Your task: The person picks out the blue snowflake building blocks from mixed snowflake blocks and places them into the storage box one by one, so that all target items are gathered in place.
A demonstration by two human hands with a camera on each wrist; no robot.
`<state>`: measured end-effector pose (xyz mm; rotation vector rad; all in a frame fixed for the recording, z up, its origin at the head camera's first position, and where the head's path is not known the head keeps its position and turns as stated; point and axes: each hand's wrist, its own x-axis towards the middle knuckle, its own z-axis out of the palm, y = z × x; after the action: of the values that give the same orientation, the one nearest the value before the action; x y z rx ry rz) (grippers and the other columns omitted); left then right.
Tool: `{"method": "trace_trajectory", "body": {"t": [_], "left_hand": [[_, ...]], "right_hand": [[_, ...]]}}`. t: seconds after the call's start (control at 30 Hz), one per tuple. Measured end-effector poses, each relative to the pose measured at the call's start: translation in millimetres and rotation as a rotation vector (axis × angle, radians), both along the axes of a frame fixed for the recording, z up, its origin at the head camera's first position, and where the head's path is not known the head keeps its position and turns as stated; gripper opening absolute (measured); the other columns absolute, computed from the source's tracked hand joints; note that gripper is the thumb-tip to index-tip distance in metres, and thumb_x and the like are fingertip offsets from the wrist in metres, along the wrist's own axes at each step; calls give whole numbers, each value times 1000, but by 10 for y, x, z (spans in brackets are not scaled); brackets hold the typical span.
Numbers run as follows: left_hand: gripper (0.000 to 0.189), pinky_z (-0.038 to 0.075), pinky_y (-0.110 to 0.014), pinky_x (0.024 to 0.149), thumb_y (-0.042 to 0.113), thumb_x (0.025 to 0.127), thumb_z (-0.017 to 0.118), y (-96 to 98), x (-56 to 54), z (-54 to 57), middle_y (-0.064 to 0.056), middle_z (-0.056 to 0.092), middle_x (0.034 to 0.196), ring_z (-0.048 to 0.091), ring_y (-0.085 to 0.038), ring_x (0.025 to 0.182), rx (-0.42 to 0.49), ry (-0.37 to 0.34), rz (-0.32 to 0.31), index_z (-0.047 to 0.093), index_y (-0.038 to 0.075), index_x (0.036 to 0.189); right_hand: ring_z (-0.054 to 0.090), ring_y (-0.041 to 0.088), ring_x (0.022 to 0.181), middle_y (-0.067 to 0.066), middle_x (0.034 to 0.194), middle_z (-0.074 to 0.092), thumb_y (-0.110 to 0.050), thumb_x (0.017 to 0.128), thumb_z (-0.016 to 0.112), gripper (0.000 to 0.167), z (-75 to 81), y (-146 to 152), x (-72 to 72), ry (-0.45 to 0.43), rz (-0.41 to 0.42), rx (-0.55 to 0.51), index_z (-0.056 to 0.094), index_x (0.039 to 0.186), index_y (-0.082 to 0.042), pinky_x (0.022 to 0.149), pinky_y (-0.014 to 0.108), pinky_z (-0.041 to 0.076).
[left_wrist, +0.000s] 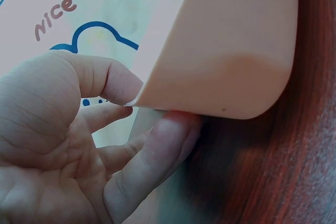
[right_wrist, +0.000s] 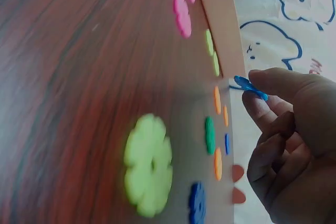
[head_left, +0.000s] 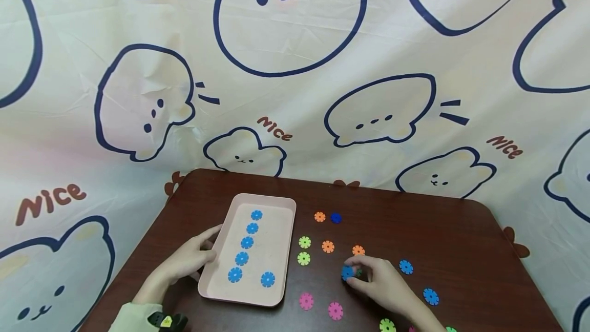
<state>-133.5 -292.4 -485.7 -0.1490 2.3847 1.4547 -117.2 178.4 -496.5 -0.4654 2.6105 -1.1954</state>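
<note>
A pale pink tray (head_left: 274, 234) lies on the brown table, with a column of several blue snowflake discs (head_left: 247, 242) on its left side. One more blue disc (head_left: 268, 279) sits at its lower right. My left hand (head_left: 186, 257) grips the tray's left edge; up close, thumb and fingers pinch the rim (left_wrist: 184, 113). To the right of the tray, my right hand (head_left: 384, 283) pinches a blue snowflake disc (right_wrist: 251, 87) between thumb and fingertip, held above the table. A green disc (right_wrist: 210, 135) lies on the table, partly hidden by that hand in the head view.
Loose discs lie right of the tray: orange (head_left: 328, 246), yellow-green (head_left: 304, 242), pink (head_left: 335, 311), dark blue (head_left: 336, 218) and blue (head_left: 430, 296). A yellow-green disc (head_left: 387, 325) is near the front. Behind the table (head_left: 461, 240) hangs a patterned cloth (head_left: 295, 101).
</note>
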Motion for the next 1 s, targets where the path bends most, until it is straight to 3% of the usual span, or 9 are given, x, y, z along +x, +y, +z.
{"method": "trace_trajectory", "body": {"t": [0.27,0.47,0.77,1.0], "left_hand": [[76,61,-48,54,4,90,60,5,-12,-7,-19,58,106,67,-28,78,-5,3,3,34,9,161],[75,61,-48,54,5,91,60,-4,-7,-1,-19,59,107,67,-28,78,-5,6,2,34,9,162],[75,61,-48,55,5,91,61,-5,1,7,-19,58,107,67,-27,78,-11,15,1,34,8,161],[75,61,-48,55,5,91,61,2,9,5,-19,58,106,67,-27,78,-19,14,1,34,8,161]], "right_hand": [[43,7,48,-12,94,68,-32,94,77,26,0,-330,-62,13,53,-50,74,118,-23,46,26,43],[42,7,46,-12,96,69,-33,93,78,30,18,-627,-99,4,63,-84,74,120,-21,42,25,39],[39,4,44,-15,91,69,-29,93,79,27,7,-1055,-222,76,119,-136,76,118,-21,40,23,35],[48,7,53,-14,92,67,-30,92,80,28,-46,-1336,-305,61,164,-160,75,117,-20,47,23,43]]}}
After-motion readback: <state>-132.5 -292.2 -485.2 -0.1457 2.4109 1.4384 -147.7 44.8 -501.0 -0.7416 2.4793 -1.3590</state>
